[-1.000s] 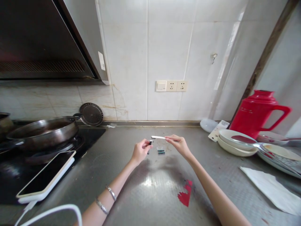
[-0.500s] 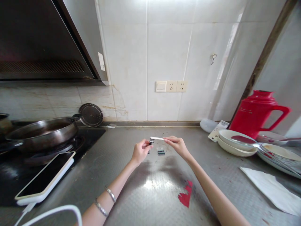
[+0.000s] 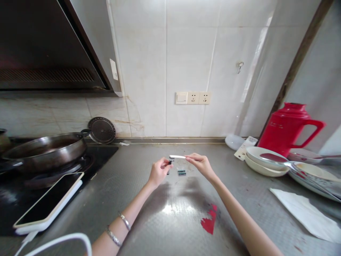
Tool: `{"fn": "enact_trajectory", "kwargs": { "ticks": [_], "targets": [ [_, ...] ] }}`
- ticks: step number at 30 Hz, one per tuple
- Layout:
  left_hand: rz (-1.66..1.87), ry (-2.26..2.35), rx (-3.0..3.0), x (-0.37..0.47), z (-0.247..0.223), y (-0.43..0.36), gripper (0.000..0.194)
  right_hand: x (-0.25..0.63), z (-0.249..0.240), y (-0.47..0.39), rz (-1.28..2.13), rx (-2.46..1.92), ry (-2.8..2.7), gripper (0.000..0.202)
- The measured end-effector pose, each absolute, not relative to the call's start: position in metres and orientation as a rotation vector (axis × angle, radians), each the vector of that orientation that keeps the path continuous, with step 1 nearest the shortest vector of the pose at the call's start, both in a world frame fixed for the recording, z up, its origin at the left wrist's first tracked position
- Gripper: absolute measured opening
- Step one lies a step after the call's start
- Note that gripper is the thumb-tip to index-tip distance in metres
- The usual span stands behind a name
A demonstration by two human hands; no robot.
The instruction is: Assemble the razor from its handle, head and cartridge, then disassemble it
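My left hand [image 3: 158, 172] pinches a small black-handled tool with a silvery head, which looks like a razor [image 3: 169, 163]. Most of its handle is hidden by my fingers. My right hand [image 3: 199, 164] is closed on the end of a slim white stick [image 3: 177, 156], perhaps a brush. The stick lies nearly level, its free end just above the razor's head; whether they touch I cannot tell. Below and between my hands, a small clear case [image 3: 181, 172] with dark green strips in it rests on the metal counter [image 3: 149, 227].
A red scrap [image 3: 209, 221] lies toward the front. On the right are stacked bowls [image 3: 265, 168], a red thermos jug [image 3: 286, 129] and a white paper napkin [image 3: 303, 213]. To the left, a phone [image 3: 50, 202] on a cable and a pan [image 3: 48, 149] sit by the cooktop.
The view has shifted very slightly. The white stick has turned or moved a little against the razor's head; both hands keep nearly the same place and hold.
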State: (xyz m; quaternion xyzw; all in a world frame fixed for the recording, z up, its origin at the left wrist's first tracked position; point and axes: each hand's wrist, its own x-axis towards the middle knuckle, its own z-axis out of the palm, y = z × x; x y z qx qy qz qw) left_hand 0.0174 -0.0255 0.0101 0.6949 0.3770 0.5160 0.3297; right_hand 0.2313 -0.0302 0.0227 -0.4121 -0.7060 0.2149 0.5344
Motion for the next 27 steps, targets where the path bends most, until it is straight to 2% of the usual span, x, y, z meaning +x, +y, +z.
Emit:
{"fn": "enact_trajectory", "kwargs": {
  "ticks": [16,27],
  "targets": [
    [1.362,0.986,1.816,0.0173,0.0107,-0.0251,0.012,0.2393,0.0298,-0.0332,0.479,-0.986,-1.667,0.024],
    [1.371,0.993,1.804,0.0166,0.0102,-0.0239,0.012,0.2364,0.0237,-0.0297,0.576,-1.028,-1.662,0.027]
  ]
}}
